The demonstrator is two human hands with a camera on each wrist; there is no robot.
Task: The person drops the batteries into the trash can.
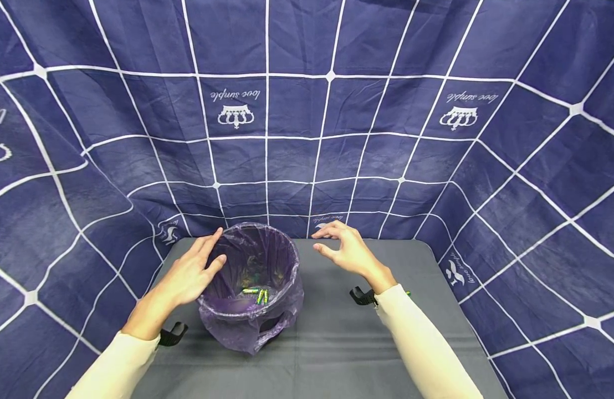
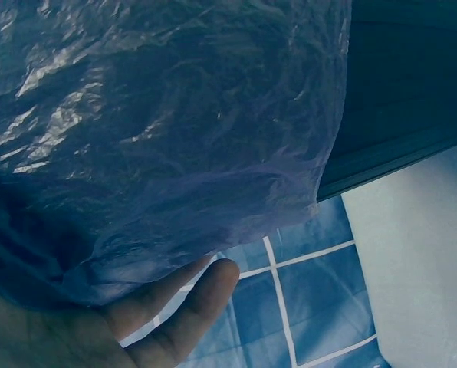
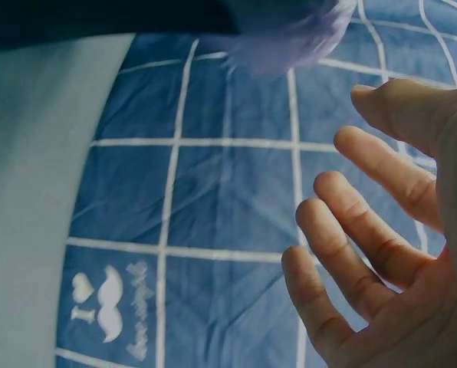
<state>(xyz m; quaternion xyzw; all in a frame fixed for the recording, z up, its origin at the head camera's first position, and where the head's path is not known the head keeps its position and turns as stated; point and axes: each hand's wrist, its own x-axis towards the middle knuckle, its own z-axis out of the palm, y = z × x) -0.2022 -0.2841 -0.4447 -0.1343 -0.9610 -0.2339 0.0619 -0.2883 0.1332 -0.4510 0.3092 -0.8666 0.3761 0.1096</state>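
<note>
Grey table (image 1: 337, 343) carries your bag-lined bin (image 1: 252, 285), batteries (image 1: 257, 293) lying at its bottom. Your left hand (image 1: 189, 274) rests flat against the rim; your right hand (image 1: 349, 252) hovers beside it, released.

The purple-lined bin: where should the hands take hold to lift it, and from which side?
Probably by the rim, one hand each side. The bin stands upright on the grey table, with the left hand already touching its left rim and the right hand open, apart on the right. The loose purple liner looks slippery, so press on the rim.

Even bright light, wide-angle bending, wrist views soft.
</note>
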